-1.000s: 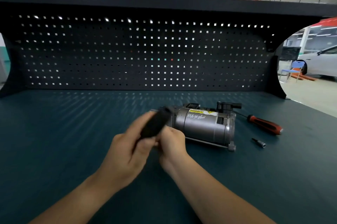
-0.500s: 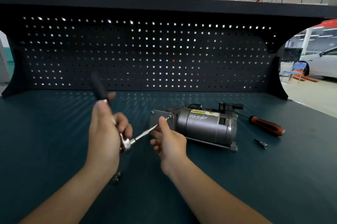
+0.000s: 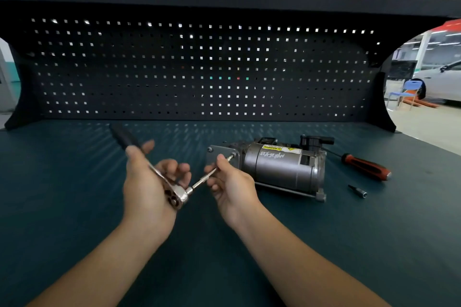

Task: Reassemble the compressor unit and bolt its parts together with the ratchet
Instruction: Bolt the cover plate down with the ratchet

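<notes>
On the bench [image 3: 74,207], left grip [image 3: 147,189] holds the ratchet [image 3: 175,195]; right grip [image 3: 232,187] pinches its extension [image 3: 202,179] at the compressor [image 3: 279,167].

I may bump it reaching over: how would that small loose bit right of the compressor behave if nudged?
The bit looks round and slender, lying on its side, so it would probably roll. It appears metal, so likely stiff and light, easily flicked away.

- A car workshop is shown.
- A black pegboard [image 3: 199,69] is mounted behind the table [image 3: 62,194].
- A screwdriver [image 3: 364,165] is laid on it.
- A white car [image 3: 446,82] is parked beyond.
</notes>
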